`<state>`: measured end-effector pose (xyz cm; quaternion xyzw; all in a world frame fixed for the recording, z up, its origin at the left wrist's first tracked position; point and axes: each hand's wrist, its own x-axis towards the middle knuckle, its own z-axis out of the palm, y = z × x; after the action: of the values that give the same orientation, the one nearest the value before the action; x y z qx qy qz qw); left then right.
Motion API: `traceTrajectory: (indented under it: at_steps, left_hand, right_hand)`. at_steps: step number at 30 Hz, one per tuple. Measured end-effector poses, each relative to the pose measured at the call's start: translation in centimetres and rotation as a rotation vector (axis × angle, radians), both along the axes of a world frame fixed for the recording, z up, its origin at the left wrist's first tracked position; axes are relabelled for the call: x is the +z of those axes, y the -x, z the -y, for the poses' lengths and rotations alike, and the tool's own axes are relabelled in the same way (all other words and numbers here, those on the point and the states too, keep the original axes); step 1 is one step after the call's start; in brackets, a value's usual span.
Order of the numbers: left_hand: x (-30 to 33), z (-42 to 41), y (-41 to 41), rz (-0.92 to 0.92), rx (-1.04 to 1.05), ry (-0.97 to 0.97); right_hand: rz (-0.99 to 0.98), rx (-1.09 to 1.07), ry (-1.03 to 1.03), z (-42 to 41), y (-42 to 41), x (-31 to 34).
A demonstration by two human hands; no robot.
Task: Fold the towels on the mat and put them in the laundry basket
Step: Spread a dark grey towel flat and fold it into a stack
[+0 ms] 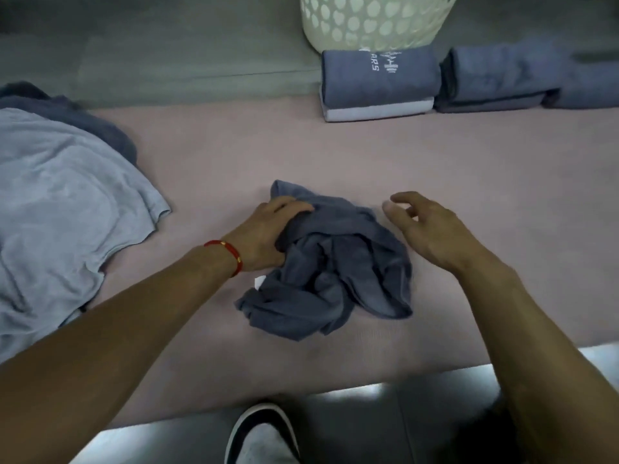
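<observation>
Pink mat point(207, 155) is lying under a crumpled towel point(335, 266); my left hand point(268, 232) is gripping it, right hand point(432, 226) hovering spread.

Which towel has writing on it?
The folded dark blue towel in front of the laundry basket. White letters show on top; the others look plain.

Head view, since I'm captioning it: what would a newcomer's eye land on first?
The crumpled dark grey towel at the mat's centre, gripped by the left hand while the open right hand hovers beside it. Next, folded towels stacked before the cream basket at top, and a loose pale blue towel at left.
</observation>
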<state>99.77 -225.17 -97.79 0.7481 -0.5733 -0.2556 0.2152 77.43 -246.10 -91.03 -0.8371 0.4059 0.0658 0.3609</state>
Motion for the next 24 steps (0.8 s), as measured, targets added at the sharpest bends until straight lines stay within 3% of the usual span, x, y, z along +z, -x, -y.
traceTrajectory:
  at_steps: [5,9,13,16,19,24]
  left_hand:
    - [-0.7,-1.6,-0.8,0.028,0.104,0.054]
    - [0.3,-1.9,-1.1,0.090,0.297,0.166]
    - [3.0,0.3,-1.6,-0.038,0.483,0.342]
    - [5.2,2.7,-2.8,-0.028,0.507,0.431]
    - [7.5,5.3,-4.7,0.019,0.434,0.481]
    - [10.9,10.4,-8.0,-0.021,0.430,0.484]
  right_hand:
    - [-0.221,-0.029,-0.088,-2.4,5.0,-3.6]
    - [-0.058,-0.101,-0.143,-4.4,7.8,-5.9]
    - [0.010,-0.024,0.178,-5.7,8.4,-7.2]
    - [0.284,-0.101,0.292,-4.6,8.4,-5.5]
    - [0.479,-0.233,0.057,-0.6,8.6,-1.9]
    - [0.622,-0.342,-0.247,7.2,8.9,5.5]
